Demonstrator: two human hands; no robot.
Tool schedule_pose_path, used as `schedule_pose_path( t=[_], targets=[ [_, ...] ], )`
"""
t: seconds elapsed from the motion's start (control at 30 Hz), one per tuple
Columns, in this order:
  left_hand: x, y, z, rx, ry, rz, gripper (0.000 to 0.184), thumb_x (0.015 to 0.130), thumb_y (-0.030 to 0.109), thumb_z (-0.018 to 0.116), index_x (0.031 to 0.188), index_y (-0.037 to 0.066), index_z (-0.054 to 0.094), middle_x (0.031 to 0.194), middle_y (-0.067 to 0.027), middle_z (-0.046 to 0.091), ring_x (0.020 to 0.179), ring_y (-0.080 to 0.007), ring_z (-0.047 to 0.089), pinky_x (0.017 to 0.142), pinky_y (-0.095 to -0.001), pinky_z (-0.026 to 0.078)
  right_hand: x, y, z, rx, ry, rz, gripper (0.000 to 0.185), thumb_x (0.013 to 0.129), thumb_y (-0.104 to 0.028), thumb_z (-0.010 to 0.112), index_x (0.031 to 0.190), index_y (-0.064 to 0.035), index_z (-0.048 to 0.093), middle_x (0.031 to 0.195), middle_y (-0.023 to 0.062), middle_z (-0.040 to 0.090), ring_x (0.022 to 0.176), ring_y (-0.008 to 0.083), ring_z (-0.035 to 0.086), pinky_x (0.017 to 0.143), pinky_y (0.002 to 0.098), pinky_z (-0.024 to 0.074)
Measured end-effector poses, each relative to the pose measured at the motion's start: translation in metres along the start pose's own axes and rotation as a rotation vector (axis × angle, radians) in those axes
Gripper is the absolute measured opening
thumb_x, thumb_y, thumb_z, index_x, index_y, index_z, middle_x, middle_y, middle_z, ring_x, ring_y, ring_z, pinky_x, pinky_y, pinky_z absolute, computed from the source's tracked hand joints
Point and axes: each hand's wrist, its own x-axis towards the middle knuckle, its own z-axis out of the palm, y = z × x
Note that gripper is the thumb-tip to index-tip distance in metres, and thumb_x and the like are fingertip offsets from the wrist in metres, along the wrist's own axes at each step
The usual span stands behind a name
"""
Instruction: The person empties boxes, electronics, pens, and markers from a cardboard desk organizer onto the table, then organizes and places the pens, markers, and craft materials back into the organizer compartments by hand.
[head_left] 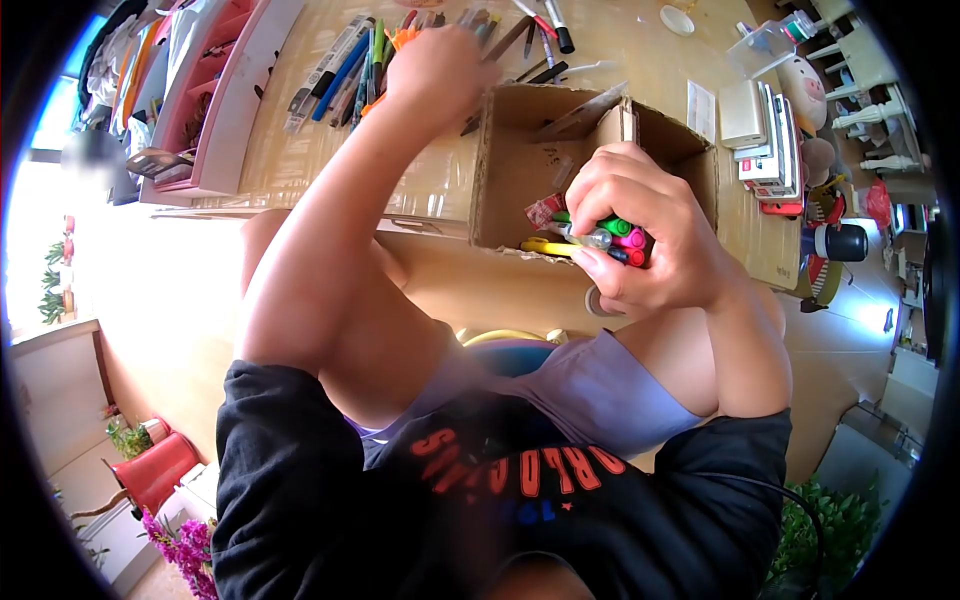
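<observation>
My right hand (655, 225) is closed around a bundle of pens and markers (622, 236), with green, pink, red and yellow ones among them. It holds them over the near right part of an open cardboard box (508, 165), which has a divider inside. At the upper left, my left hand (440, 75) is over loose pens on the table; its fingers are blurred. Beside it lies a pile of pens (345, 75), with blue, green and grey ones and something orange. Whether the left fingers hold a pen is not clear.
A pink and white drawer unit (225, 95) stands at the left of the table (280, 165). More pens and a black marker (562, 32) lie beyond the box. To the right are a clear container (757, 50), stacked white boxes (765, 140) and a black cup (846, 242).
</observation>
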Motion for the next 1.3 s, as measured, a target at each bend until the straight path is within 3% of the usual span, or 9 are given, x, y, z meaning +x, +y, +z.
schedule_pose_path(
  t=[0.13, 0.43, 0.73, 0.93, 1.03, 1.07, 1.17, 1.2, 1.3],
  targets=[
    [-0.012, 0.003, -0.026, -0.535, -0.059, -0.084, 0.031, 0.100, 0.029, 0.070, 0.104, -0.001, 0.075, 0.082, -0.0074, 0.073, 0.075, -0.0112, 0.066, 0.074, -0.0299, 0.054, -0.001, 0.000, 0.000, 0.010, 0.000, 0.001, 0.021, 0.075, -0.007, 0.076, 0.086, -0.0062, 0.059, 0.088, 0.0085, 0.063, 0.088, 0.0303, 0.061, 0.089, 0.0417, 0.0472],
    [-0.039, 0.019, -0.050, -1.259, 0.039, 0.201, 0.033, 0.093, 0.012, 0.081, 0.121, 0.000, 0.069, 0.100, -0.0032, 0.070, 0.093, -0.0105, 0.069, 0.086, -0.0256, 0.055, -0.004, -0.001, 0.001, 0.031, 0.006, 0.026, 0.020, 0.077, -0.010, 0.077, 0.087, -0.0057, 0.060, 0.088, 0.0085, 0.061, 0.090, 0.0318, 0.059, 0.089, 0.0425, 0.0470],
    [-0.055, 0.014, -0.042, -0.956, -0.012, 0.398, 0.017, 0.099, 0.005, 0.071, 0.115, 0.003, 0.064, 0.124, -0.0073, 0.071, 0.114, -0.0127, 0.064, 0.099, -0.0301, 0.051, -0.004, -0.001, 0.001, 0.046, 0.001, 0.051, 0.020, 0.078, -0.011, 0.077, 0.088, -0.0058, 0.061, 0.089, 0.0085, 0.061, 0.092, 0.0319, 0.057, 0.088, 0.0423, 0.0465],
    [-0.064, 0.017, -0.048, -0.817, -0.109, 0.386, 0.013, 0.103, 0.008, 0.066, 0.114, 0.003, 0.062, 0.119, -0.0077, 0.071, 0.114, -0.0139, 0.063, 0.101, -0.0300, 0.049, -0.004, 0.000, -0.001, 0.039, -0.020, 0.035, 0.020, 0.078, -0.010, 0.075, 0.091, -0.0062, 0.061, 0.089, 0.0079, 0.061, 0.093, 0.0304, 0.058, 0.089, 0.0413, 0.0462],
    [-0.064, 0.016, -0.042, -0.834, 0.080, 0.583, 0.011, 0.108, 0.013, 0.058, 0.114, 0.005, 0.058, 0.117, -0.0087, 0.071, 0.105, -0.0140, 0.063, 0.092, -0.0285, 0.051, -0.006, -0.001, 0.002, 0.094, 0.011, 0.086, 0.027, 0.078, -0.009, 0.074, 0.103, -0.0072, 0.062, 0.091, 0.0064, 0.063, 0.094, 0.0281, 0.059, 0.091, 0.0404, 0.0457],
    [-0.058, 0.016, -0.032, -0.878, 0.213, 0.695, 0.012, 0.112, 0.017, 0.052, 0.114, 0.006, 0.055, 0.101, -0.0045, 0.066, 0.090, -0.0127, 0.058, 0.083, -0.0285, 0.048, -0.007, -0.001, 0.004, 0.125, 0.031, 0.116, 0.031, 0.078, -0.009, 0.074, 0.107, -0.0076, 0.063, 0.092, 0.0059, 0.063, 0.095, 0.0272, 0.059, 0.092, 0.0401, 0.0455],
    [-0.066, 0.014, -0.031, -1.266, 0.122, 0.402, 0.013, 0.111, 0.016, 0.053, 0.114, 0.004, 0.055, 0.088, 0.0004, 0.054, 0.080, -0.0111, 0.048, 0.080, -0.0293, 0.043, -0.011, -0.001, 0.008, 0.222, 0.047, 0.183, 0.044, 0.079, -0.011, 0.073, 0.121, -0.0093, 0.060, 0.096, 0.0046, 0.064, 0.096, 0.0250, 0.059, 0.096, 0.0398, 0.0443],
    [-0.072, 0.018, -0.042, -1.053, 0.177, 0.305, 0.019, 0.112, 0.015, 0.044, 0.112, 0.001, 0.056, 0.084, 0.0023, 0.044, 0.076, -0.0104, 0.043, 0.080, -0.0284, 0.040, -0.012, -0.001, 0.008, 0.222, 0.040, 0.190, 0.045, 0.079, -0.011, 0.073, 0.122, -0.0096, 0.059, 0.097, 0.0047, 0.064, 0.097, 0.0248, 0.059, 0.097, 0.0398, 0.0438],
    [-0.074, 0.020, -0.068, -0.973, 0.140, 0.388, 0.031, 0.109, 0.017, 0.036, 0.117, -0.002, 0.059, 0.083, 0.0018, 0.046, 0.075, -0.0101, 0.041, 0.077, -0.0266, 0.037, -0.013, -0.001, 0.007, 0.221, 0.021, 0.204, 0.047, 0.080, -0.012, 0.073, 0.125, -0.0102, 0.058, 0.099, 0.0046, 0.064, 0.100, 0.0245, 0.059, 0.099, 0.0398, 0.0428]
  ],
)
